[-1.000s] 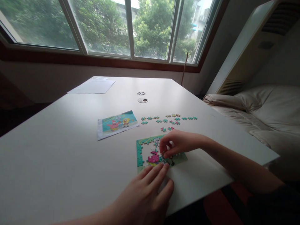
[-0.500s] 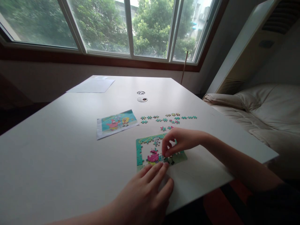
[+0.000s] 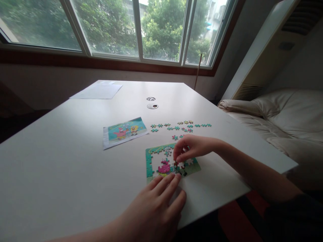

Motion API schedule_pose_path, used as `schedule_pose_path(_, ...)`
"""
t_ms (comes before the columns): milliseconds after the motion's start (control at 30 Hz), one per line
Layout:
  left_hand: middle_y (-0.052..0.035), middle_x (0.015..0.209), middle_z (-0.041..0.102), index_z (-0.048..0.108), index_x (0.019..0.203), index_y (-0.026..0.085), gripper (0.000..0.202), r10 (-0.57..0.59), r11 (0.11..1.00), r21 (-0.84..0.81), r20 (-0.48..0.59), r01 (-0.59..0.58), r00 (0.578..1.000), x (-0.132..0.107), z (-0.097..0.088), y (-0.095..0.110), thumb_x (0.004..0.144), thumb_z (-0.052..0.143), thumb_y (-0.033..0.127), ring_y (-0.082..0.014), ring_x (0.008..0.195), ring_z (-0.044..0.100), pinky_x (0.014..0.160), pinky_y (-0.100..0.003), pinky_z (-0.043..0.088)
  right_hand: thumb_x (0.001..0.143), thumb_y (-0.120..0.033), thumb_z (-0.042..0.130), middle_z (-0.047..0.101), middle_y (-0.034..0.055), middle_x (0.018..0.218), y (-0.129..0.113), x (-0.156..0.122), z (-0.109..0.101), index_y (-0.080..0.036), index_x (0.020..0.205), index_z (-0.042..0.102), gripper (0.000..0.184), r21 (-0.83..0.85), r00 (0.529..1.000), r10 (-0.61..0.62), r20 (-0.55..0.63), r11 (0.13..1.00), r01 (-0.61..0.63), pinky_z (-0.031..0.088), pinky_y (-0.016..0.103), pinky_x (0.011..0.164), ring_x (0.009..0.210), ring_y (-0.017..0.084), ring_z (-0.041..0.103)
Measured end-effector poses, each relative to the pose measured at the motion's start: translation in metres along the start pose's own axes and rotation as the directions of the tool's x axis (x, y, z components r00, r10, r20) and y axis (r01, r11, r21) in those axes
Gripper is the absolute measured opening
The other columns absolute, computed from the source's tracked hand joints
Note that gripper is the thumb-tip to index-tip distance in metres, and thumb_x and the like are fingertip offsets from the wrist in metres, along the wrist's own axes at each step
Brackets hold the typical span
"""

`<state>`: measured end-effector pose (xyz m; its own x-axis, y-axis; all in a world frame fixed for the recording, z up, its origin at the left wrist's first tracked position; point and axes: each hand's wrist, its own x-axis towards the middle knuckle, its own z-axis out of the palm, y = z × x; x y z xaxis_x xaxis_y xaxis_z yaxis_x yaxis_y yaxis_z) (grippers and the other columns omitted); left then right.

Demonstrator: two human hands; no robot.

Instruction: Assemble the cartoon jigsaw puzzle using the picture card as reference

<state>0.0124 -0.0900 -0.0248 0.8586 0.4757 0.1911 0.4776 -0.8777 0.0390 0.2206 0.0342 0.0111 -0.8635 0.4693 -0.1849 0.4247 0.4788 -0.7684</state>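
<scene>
A partly assembled jigsaw puzzle with a green border and a pink figure lies near the front of the white table. My left hand rests flat on the table, fingers stretched, fingertips touching the puzzle's near edge. My right hand hovers over the puzzle's middle, thumb and fingers pinched on a small puzzle piece just above the picture. Several loose pieces lie scattered beyond the puzzle. A printed reference picture lies to the left of them.
A sheet of paper lies at the table's far left. Two round cable grommets sit mid-table. A cream cushioned seat stands at the right beyond the table's edge. Windows run along the back wall.
My right hand has lifted slightly and drawn back from the puzzle's lower middle, still pinched. My left hand has stayed put. The view shifted a little.
</scene>
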Motion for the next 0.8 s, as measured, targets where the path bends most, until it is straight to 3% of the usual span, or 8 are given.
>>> schedule_pose_path(200,-0.017,0.13,0.051,0.052,0.114,0.014,0.03,0.011,1.0,-0.007,0.062,-0.011,0.998,0.005,-0.005,-0.001,0.087,0.048,0.025,-0.0316,0.115,0.05,0.092,-0.044,0.044,0.073,-0.031,0.069,0.063,0.0021,0.071,-0.006,-0.002,0.001,-0.01,0.082,0.066,0.023,0.016,0.987,-0.06,0.149,0.998,0.058,0.043,0.019,0.061,0.065,0.009,0.052)
schedule_pose_path(300,-0.0179,0.13,0.05,0.052,0.115,0.014,0.03,0.015,1.0,-0.012,0.086,-0.014,0.996,0.006,-0.006,-0.001,0.088,0.046,0.025,-0.0326,0.116,0.05,0.092,-0.045,0.044,0.072,-0.029,0.069,0.065,0.0024,0.073,-0.006,-0.005,0.001,-0.012,0.082,0.067,0.02,-0.01,0.984,-0.063,0.169,0.998,0.066,0.044,0.019,0.063,0.067,0.009,0.053)
schedule_pose_path(533,-0.0179,0.132,0.049,0.051,0.116,0.014,0.032,0.025,1.0,-0.002,0.056,-0.025,0.998,0.001,-0.003,-0.001,0.087,0.047,0.028,-0.0329,0.115,0.05,0.091,-0.046,0.045,0.074,-0.019,0.064,0.066,0.0018,0.072,0.002,-0.006,-0.007,-0.013,0.079,0.069,0.009,-0.12,0.995,-0.03,0.09,0.992,0.041,0.044,0.019,0.063,0.066,0.009,0.054)
schedule_pose_path(800,-0.0172,0.132,0.048,0.051,0.115,0.014,0.031,0.011,1.0,-0.019,0.048,-0.01,0.999,0.0,-0.002,0.0,0.086,0.049,0.025,-0.0327,0.117,0.048,0.093,-0.046,0.043,0.076,-0.026,0.064,0.068,0.0062,0.083,0.013,-0.002,-0.009,-0.01,0.087,0.065,0.02,0.108,0.996,0.016,-0.084,0.994,-0.007,0.048,0.021,0.065,0.073,0.011,0.059)
